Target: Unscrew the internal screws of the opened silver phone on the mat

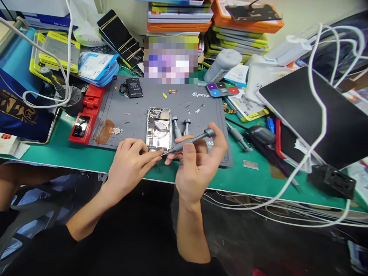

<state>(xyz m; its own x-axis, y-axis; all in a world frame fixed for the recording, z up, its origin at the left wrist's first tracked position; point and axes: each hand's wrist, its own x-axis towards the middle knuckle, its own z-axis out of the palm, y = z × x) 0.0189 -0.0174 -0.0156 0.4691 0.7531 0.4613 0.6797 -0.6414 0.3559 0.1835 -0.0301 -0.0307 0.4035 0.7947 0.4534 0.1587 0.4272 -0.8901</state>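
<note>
An opened phone (158, 128) lies face-down on a grey work mat (120, 103), its insides showing. My right hand (198, 165) is closed round a grey screwdriver (191, 141) whose tip points left toward the phone's near edge. My left hand (130, 163) pinches at that tip, fingers pressed together; whatever it holds is too small to make out. Two more grey screwdrivers (181, 128) lie on the mat just right of the phone.
A black battery (134, 87), small screws and parts dot the mat. A red tool (86, 115) sits at its left, a black tablet (313, 115) and white cables (316, 126) at the right. Stacked boxes (178, 19) stand behind. The green table's edge (244, 189) runs in front.
</note>
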